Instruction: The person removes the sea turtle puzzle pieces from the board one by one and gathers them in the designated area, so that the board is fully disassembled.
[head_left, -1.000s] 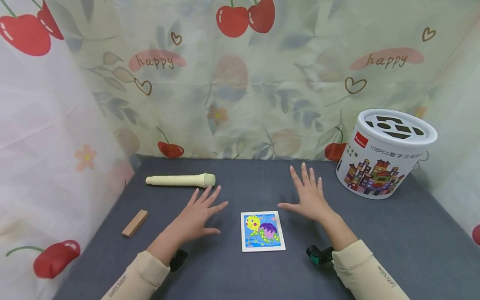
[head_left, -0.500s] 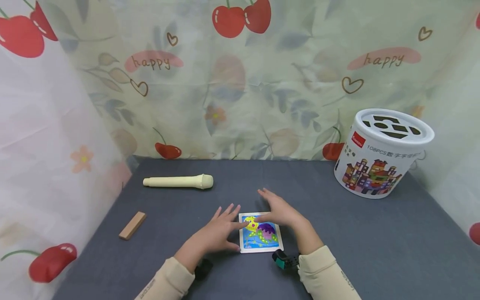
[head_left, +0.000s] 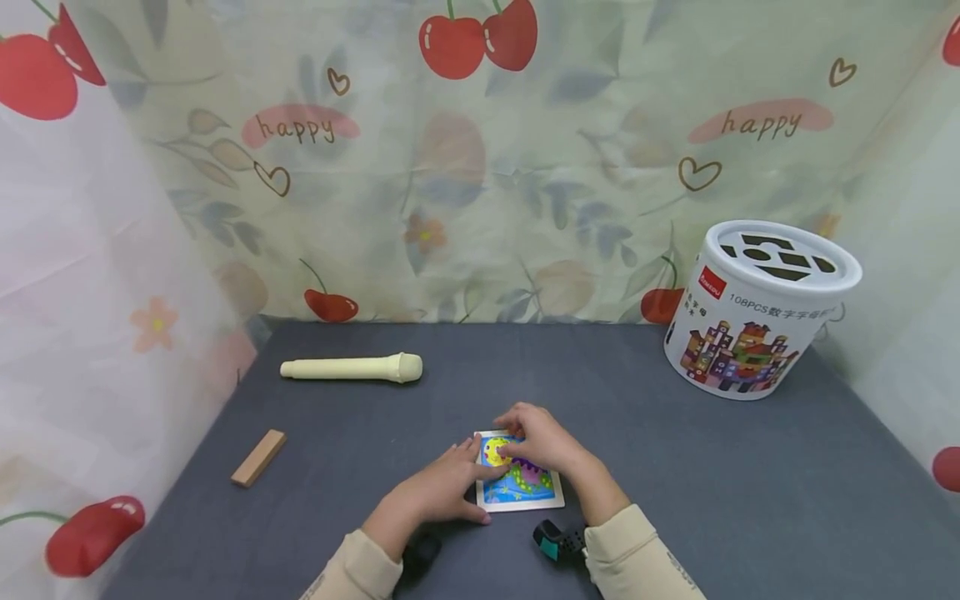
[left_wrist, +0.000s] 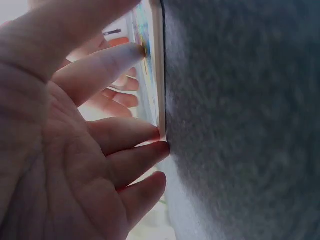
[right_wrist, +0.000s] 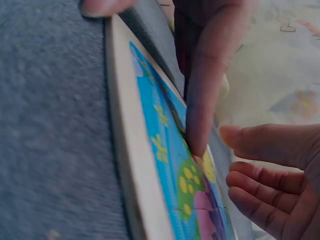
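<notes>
A square jigsaw puzzle in a pale wooden frame lies flat on the dark cloth, showing a yellow-headed turtle on blue. My left hand is at its left side: in the left wrist view the index fingertip touches the picture, and other fingertips rest by the frame's edge. The thumb is near the lower left corner. Over the upper part of the puzzle is my right hand, fingers loosely bent. In the right wrist view its thumb and fingers are apart, with nothing seen between them.
A cream toy microphone lies at the back left. Nearer on the left is a small wooden block. A white lidded bucket stands at the back right. Patterned curtains enclose the table's back and sides.
Both hands have come inward and down from either side onto the puzzle. The left fingers now touch it, and the right fingers have bent over its upper part. The view has shifted slightly.
</notes>
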